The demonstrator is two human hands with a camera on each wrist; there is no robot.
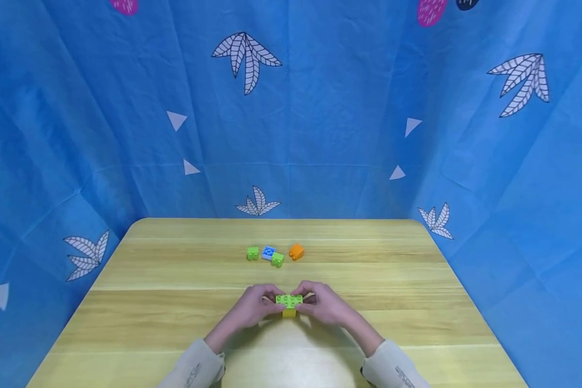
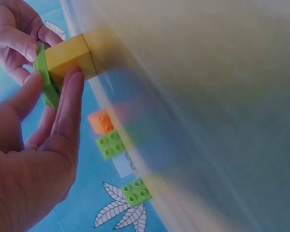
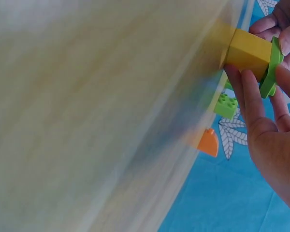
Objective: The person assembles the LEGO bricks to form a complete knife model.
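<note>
"Pinching that flat, rectangular, lime-green plate (image 1: 289, 298) of studded plastic from both ends, are they?"

"Yes. The left hand (image 1: 261, 306) has one end and the right hand (image 1: 321, 304) the other, thumbs on the near edge, fingers on the far one. Each grip is clamped on the plate."

"Why both, for so small a piece?"

"For balance, I'd say. The plate lies across the top of a smooth-sided yellow plastic block (image 1: 289, 313), its ends overhanging — held at one end only, it might tip. Lower fingers lie along the block's sides in the wrist views, probably to steady it."

"And where is all this?"

"On the pale wood-grain desk (image 1: 368, 275), between the hands and straight in front of the person, likely the easiest spot to work. Two small lime-green bricks (image 1: 253, 253), a blue brick (image 1: 268, 252) and an orange curved piece (image 1: 297, 251) lie farther back, perhaps to leave elbow room."

"How does the plate look?"

"Bright and thin, its two rows of round studs facing up, longer than the block is wide. Whether it's fully seated, I can't tell."
</note>
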